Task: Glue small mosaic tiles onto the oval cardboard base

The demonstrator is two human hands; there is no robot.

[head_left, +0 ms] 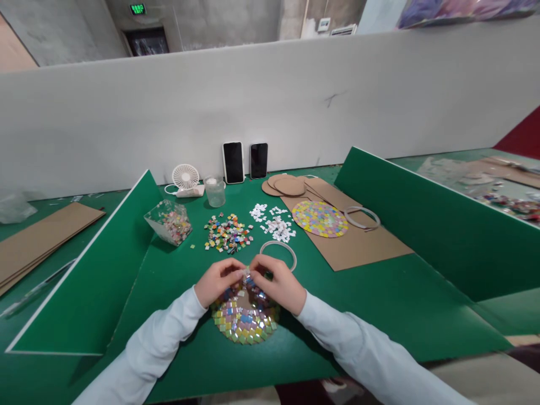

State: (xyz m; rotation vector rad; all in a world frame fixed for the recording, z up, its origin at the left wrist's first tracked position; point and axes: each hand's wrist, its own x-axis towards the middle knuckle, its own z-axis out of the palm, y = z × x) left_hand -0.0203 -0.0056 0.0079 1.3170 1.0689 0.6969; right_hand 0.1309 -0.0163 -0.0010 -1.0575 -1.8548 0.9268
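A round mosaic disc (246, 329) lies near the front of the table, its rim and lower half covered with shiny yellow, green, pink and blue square tiles. A bare brown patch shows near its middle. My left hand (219, 281) and my right hand (280, 284) meet over the disc's far side, fingers closed. Between their fingertips is a small pale mosaic tile (247, 271), partly hidden. Just beyond my right hand lies a pale ring (294, 256). Loose coloured tiles (228, 233) are heaped farther back, beside a scatter of small white pieces (278, 228).
A clear tub of tiles (171, 222) tilts at left, near a small white fan (185, 179) and a cup (215, 192). Two phones (233, 163) lean on the back wall. A finished-looking mosaic disc (320, 218) rests on cardboard (358, 253). Green panels (417, 225) flank both sides.
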